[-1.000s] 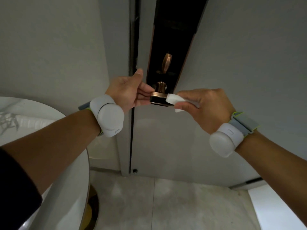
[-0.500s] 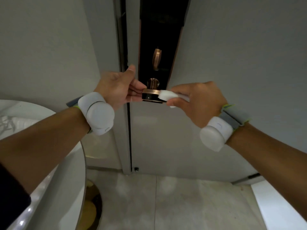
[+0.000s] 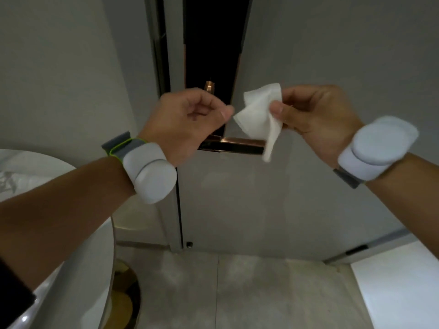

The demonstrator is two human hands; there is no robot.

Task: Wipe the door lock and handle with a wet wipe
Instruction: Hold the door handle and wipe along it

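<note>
In front of the black lock panel [image 3: 209,43] I hold a white wet wipe [image 3: 259,112] spread loosely between both hands. My right hand [image 3: 316,117] pinches its right side with thumb and fingers. My left hand [image 3: 190,117] has its fingertips closed at the wipe's left corner. The copper door handle [image 3: 237,144] runs level just below the wipe and touches neither hand. A copper thumb-turn [image 3: 209,86] peeks out above my left hand. Part of the lock panel is hidden behind my hands.
The grey door [image 3: 308,43] fills the right side, its edge and frame [image 3: 166,67] left of the lock. A round white marble table [image 3: 59,245] with a gold base [image 3: 123,293] stands at lower left. Pale floor tiles [image 3: 237,293] lie below.
My left hand has let go of the handle's end and my right hand has lifted the wipe off it. Both hands have risen, and the wipe now hangs unfolded between them.
</note>
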